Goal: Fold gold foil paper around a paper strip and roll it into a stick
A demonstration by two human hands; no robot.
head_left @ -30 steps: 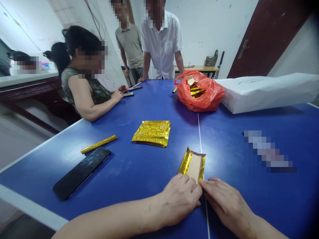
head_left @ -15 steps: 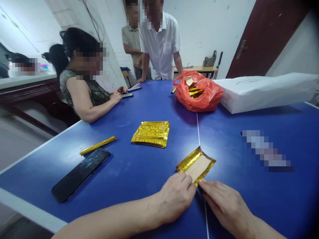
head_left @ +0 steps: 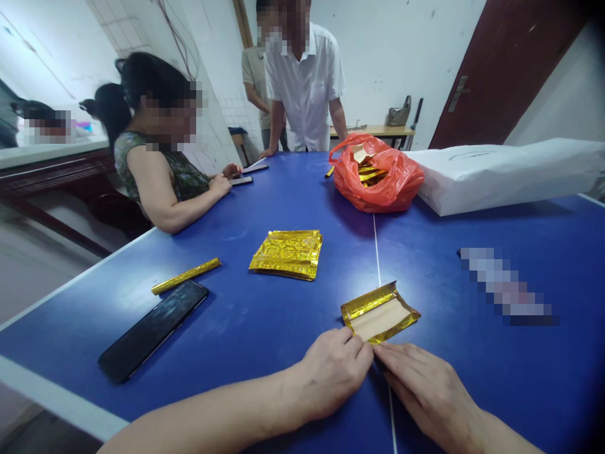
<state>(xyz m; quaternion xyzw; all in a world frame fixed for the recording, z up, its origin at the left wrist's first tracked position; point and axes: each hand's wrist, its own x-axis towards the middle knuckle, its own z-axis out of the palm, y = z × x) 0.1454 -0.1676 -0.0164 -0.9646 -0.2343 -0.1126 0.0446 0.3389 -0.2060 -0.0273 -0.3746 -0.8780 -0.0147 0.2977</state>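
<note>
White walls (head_left: 387,57), dark red door (head_left: 505,75) w/ metal handle (head_left: 457,94), wood table (head_left: 368,132) at back, grey floor (head_left: 33,284)

1. One left hand (head_left: 331,373) and one right hand (head_left: 429,391) at the near edge of the one blue counter (head_left: 89,328).
2. One gold foil sheet with a paper backing (head_left: 379,320) just beyond those hands.
3. One stack of gold foil sheets (head_left: 286,254); the sheets are too tightly stacked to count.
4. One rolled gold foil tube (head_left: 186,275).
5. Three smartphones: one black smartphone (head_left: 152,330) nearby, and two far smartphones (head_left: 249,168) (head_left: 241,181).
6. One red plastic bag (head_left: 378,180) and one large white paper package (head_left: 501,175).
7. Three people around the counter: one seated person (head_left: 161,167) and two standing people (head_left: 305,82) (head_left: 255,82).
8. One door (head_left: 503,75).
</note>
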